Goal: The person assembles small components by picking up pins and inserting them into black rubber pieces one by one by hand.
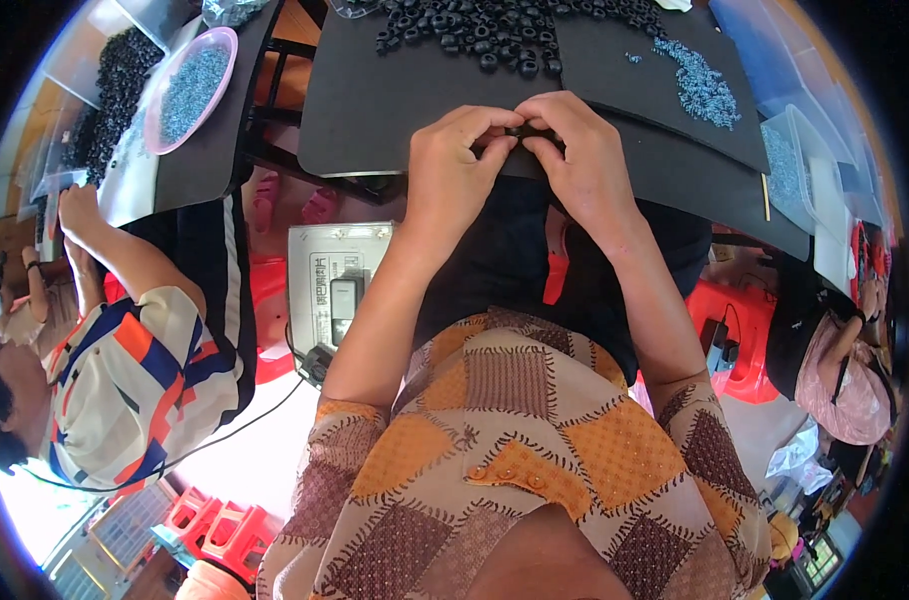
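Close together at the table's near edge, my left hand point(447, 165) and my right hand point(590, 165) meet with thumbs and forefingers bent in a pinch. Between the fingertips shows a small black part point(516, 131), mostly covered by the fingers. Both hands appear to grip it. Beyond them, a heap of small, rounded black parts with holes point(485, 35) lies on the dark tabletop point(360, 115). Small blue-grey pieces point(707, 85) are spread in a loose pile on a dark board point(625, 90) to the right.
A clear plastic bin point(800, 165) with blue-grey pieces stands at the right. To the left, a co-worker point(135, 390) sits by another table with a pink-rimmed basin point(155, 125) of blue-grey pieces and more black parts point(125, 90). A red stool point(745, 335) stands at lower right.
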`<state>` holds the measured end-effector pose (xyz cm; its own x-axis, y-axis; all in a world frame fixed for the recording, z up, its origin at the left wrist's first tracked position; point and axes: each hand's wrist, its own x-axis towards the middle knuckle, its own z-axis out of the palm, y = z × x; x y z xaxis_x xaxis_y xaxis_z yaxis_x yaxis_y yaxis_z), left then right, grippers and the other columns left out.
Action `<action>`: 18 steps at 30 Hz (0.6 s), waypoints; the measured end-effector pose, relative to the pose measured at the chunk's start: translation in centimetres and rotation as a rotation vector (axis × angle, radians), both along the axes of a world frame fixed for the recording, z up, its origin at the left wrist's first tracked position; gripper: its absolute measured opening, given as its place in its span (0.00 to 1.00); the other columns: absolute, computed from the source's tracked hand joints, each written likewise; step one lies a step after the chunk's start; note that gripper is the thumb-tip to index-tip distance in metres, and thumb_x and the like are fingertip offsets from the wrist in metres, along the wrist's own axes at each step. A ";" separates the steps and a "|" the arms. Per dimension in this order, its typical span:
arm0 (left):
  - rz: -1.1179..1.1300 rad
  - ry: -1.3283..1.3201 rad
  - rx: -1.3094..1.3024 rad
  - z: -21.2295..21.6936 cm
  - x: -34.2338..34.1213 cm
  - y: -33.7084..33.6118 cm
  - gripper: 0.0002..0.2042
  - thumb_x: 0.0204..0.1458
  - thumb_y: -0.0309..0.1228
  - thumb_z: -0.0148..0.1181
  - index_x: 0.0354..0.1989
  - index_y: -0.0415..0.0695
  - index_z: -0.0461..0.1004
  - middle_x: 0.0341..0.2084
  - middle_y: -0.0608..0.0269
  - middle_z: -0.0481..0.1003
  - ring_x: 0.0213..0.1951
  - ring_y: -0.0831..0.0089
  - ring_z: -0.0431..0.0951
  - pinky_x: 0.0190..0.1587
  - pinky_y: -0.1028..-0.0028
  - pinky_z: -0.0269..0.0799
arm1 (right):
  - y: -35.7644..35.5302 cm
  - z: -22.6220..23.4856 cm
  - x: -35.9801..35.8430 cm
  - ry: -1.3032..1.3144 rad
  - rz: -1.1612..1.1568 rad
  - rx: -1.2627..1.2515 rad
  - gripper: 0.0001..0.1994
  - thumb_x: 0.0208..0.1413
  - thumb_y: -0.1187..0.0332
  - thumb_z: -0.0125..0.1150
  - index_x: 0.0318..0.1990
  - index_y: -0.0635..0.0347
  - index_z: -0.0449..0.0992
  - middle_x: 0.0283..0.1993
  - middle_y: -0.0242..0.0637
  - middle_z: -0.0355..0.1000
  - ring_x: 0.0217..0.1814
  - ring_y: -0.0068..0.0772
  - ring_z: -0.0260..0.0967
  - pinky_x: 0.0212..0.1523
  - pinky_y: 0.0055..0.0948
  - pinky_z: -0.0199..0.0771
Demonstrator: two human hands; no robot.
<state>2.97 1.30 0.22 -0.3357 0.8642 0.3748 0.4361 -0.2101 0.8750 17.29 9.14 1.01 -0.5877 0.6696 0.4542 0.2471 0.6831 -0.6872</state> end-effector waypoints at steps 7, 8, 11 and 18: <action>0.017 0.053 -0.030 0.3 0.0 0.0 0.08 0.49 0.18 0.64 0.38 0.38 0.82 0.34 0.58 0.82 0.33 0.72 0.83 0.38 0.75 0.78 | 0.8 -0.1 0.3 -0.159 -0.040 -0.066 0.04 0.49 0.74 0.64 0.33 0.64 0.78 0.33 0.41 0.72 0.42 0.46 0.70 0.44 0.38 0.70; 0.017 0.070 -0.030 0.3 0.0 0.1 0.08 0.48 0.19 0.65 0.38 0.38 0.82 0.34 0.58 0.82 0.33 0.72 0.83 0.38 0.75 0.78 | 0.8 -0.2 0.3 -0.183 -0.046 -0.037 0.04 0.49 0.73 0.64 0.33 0.64 0.79 0.33 0.42 0.72 0.42 0.46 0.70 0.44 0.38 0.70; 0.010 0.057 -0.049 0.2 -0.1 0.4 0.09 0.48 0.19 0.65 0.39 0.38 0.81 0.34 0.57 0.82 0.34 0.72 0.83 0.39 0.75 0.78 | 0.9 -0.1 0.6 -0.170 -0.045 -0.030 0.05 0.50 0.73 0.63 0.34 0.63 0.79 0.33 0.42 0.72 0.41 0.47 0.71 0.43 0.39 0.71; 0.025 0.035 -0.071 0.2 0.5 1.0 0.13 0.48 0.20 0.66 0.44 0.38 0.78 0.34 0.56 0.82 0.35 0.72 0.83 0.41 0.74 0.78 | 1.5 1.7 1.0 -0.105 0.026 -0.311 0.05 0.54 0.72 0.63 0.35 0.63 0.79 0.33 0.42 0.78 0.35 0.38 0.78 0.39 0.31 0.75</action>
<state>3.43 2.30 0.44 -0.3450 0.8805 0.3250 0.4710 -0.1371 0.8714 18.33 10.60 2.73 -0.6388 0.7511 0.1670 0.3128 0.4518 -0.8355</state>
